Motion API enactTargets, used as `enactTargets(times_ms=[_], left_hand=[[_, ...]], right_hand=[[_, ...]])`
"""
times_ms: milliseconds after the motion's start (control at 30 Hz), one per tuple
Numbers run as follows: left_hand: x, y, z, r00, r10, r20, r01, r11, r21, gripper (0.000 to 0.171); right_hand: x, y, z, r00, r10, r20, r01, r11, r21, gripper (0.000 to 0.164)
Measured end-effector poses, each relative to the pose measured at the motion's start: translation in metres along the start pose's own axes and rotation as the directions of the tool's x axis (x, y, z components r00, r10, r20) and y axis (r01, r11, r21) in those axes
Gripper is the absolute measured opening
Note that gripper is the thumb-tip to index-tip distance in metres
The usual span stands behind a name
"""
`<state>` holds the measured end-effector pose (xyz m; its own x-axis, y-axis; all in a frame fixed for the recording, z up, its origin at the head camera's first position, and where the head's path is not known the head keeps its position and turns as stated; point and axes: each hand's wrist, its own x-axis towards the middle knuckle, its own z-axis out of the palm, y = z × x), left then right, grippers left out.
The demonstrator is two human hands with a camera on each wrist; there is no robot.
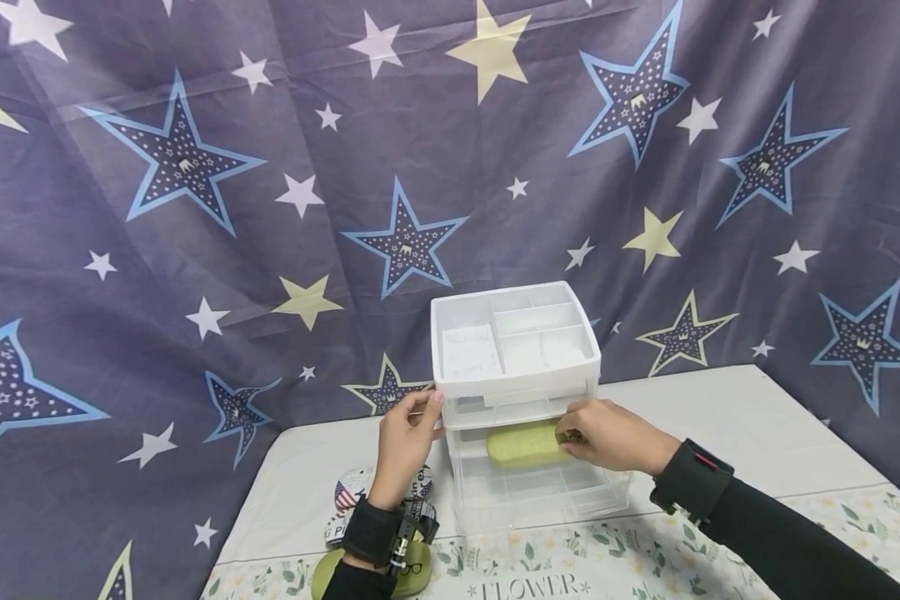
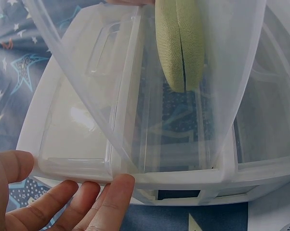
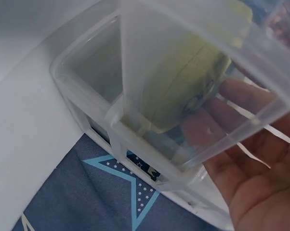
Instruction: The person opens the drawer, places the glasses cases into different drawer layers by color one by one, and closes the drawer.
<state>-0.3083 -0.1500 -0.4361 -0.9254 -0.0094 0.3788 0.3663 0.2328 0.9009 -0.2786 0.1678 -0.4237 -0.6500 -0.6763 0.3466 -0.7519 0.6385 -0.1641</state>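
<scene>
A green glasses case [image 1: 525, 445] lies over the pulled-out clear drawer [image 1: 540, 492] of a white drawer unit [image 1: 516, 333]. My right hand [image 1: 607, 435] grips the right end of the case in the head view. Through the clear drawer wall, the right wrist view shows my fingertips [image 3: 203, 127] against the case. My left hand [image 1: 407, 446] rests on the left side of the unit, beside the top drawer, fingers fairly straight along its frame. From the left wrist, the case's zipped edge [image 2: 182, 53] shows inside the drawer.
On the table, left of the unit, lie a second green glasses case [image 1: 414, 570] with a glasses print and printed cases with lettering and a flag [image 1: 354, 487], partly behind my left forearm. A starry curtain [image 1: 270, 208] hangs close behind the unit. The drawer juts toward me.
</scene>
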Motion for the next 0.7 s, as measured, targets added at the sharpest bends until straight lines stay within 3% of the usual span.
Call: enactTargets(times_ms=[167,300,500,600,700], left_hand=[[0.0,0.0,0.0,1.0,-0.011,0.004,0.011,1.0,-0.008,0.042],[0.0,-0.001,0.0,1.0,-0.012,0.003,0.012,1.0,-0.015,0.041],[0.0,-0.001,0.0,1.0,-0.006,0.0,0.006,1.0,-0.016,0.042],[0.0,0.0,0.0,1.0,-0.008,0.0,0.008,1.0,-0.011,0.042],[-0.001,-0.001,0.001,1.0,-0.01,0.002,0.01,1.0,-0.002,0.042]], right_hand=[[-0.005,0.004,-0.001,0.998,0.051,-0.033,-0.047,0.993,0.106,0.004],[-0.01,0.01,-0.001,0.99,0.099,-0.102,-0.075,0.974,0.213,0.007],[-0.016,0.02,0.002,0.965,0.12,-0.235,-0.043,0.951,0.307,0.01],[-0.021,0.025,0.003,0.943,0.18,-0.28,-0.055,0.914,0.401,0.011],[-0.029,0.031,0.005,0.915,0.283,-0.286,-0.092,0.84,0.535,0.011]])
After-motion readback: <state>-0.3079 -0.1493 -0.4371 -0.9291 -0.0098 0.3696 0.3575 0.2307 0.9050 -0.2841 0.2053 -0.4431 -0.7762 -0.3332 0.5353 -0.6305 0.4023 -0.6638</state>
